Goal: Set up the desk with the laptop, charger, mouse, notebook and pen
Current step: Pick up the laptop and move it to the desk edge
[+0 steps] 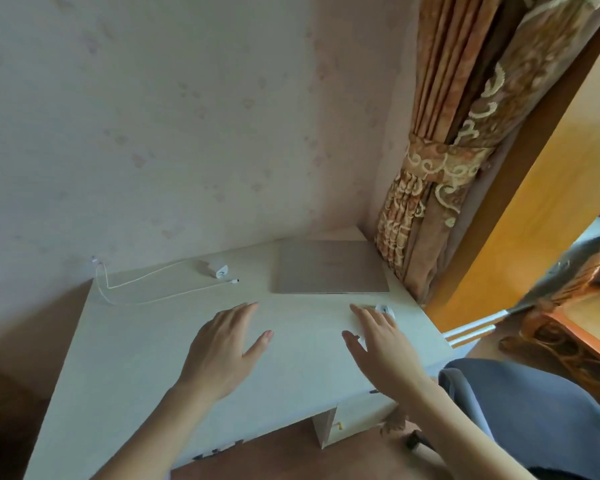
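From the head view, both your left hand point(227, 344) and right hand point(378, 344) hover flat-fingered, holding nothing, just in front of the closed laptop point(329, 266) on the counter point(125, 358) — slide fingers under its near edge. The charger point(220, 271) lies left of the laptop.

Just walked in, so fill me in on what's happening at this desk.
A person is reaching over a pale desk with both hands open, holding nothing. The left hand hovers over bare desktop. The right hand is above a small white object that its fingers mostly hide. A closed laptop lies flat at the back right corner beside the curtain. A white charger lies with its cable loose at the back left. No notebook or pen shows.
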